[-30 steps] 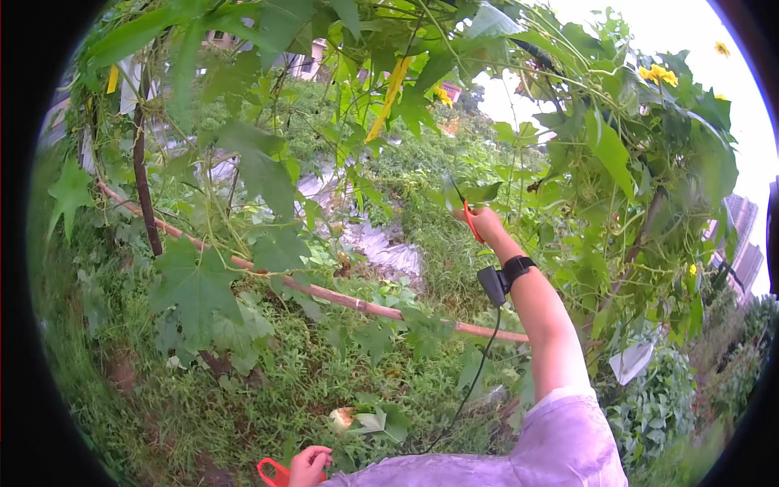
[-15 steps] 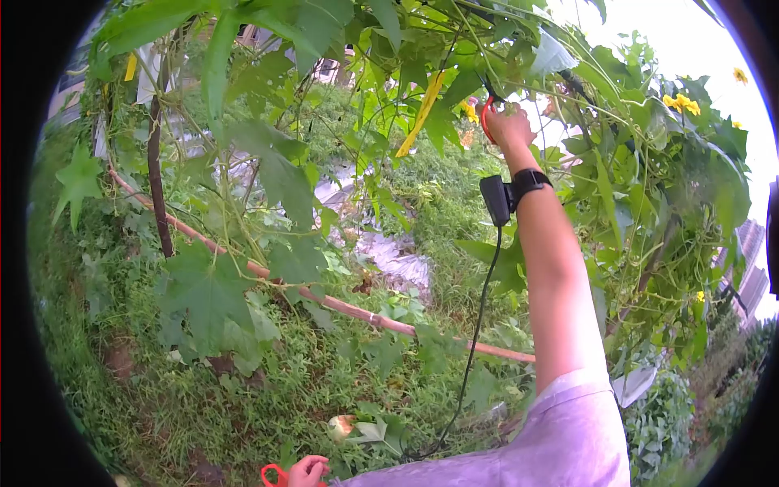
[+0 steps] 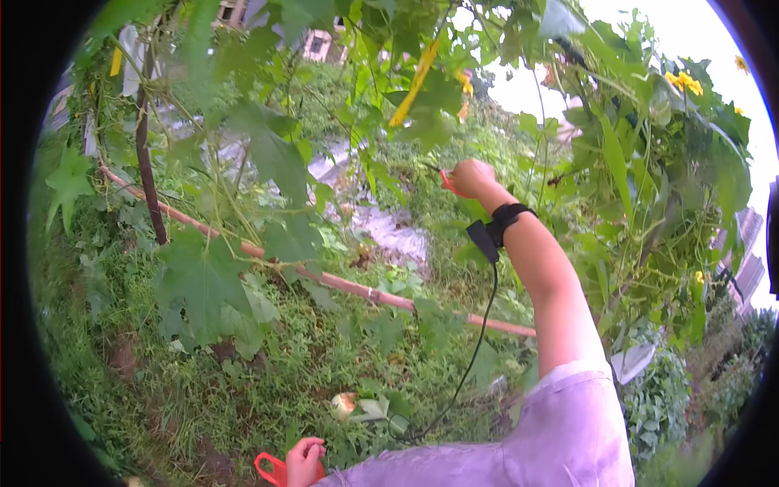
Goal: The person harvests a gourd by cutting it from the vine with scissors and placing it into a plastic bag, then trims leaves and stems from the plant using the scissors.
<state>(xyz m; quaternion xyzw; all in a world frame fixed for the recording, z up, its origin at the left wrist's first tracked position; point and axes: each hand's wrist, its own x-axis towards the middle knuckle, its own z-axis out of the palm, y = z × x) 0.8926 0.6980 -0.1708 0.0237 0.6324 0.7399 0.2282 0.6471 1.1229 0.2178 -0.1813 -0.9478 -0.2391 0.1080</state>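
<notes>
My right hand (image 3: 472,177) is raised in front of the hanging vines, closed around red-handled scissors (image 3: 446,180). Their dark tip points left, and no stem can be made out in it. A black strap with a small box (image 3: 485,240) and a cable is on the right wrist. Low in the view, my left hand (image 3: 305,461) is curled by a red plastic bag (image 3: 270,467), which it seems to grip; only the bag's upper part and a loop show. A pale, round cut-looking thing (image 3: 343,404) lies in the weeds near the left hand.
Leafy vines (image 3: 406,73) hang overhead with yellow flowers (image 3: 684,83) and a yellow strip (image 3: 416,84). A slanting bamboo pole (image 3: 381,297) crosses in front of me, with a dark upright stick (image 3: 148,170) at left. Weeds cover the ground.
My right hand has come down and to the left with the scissors, out of the upper leaves. My left hand has risen slightly, and more of the red bag shows.
</notes>
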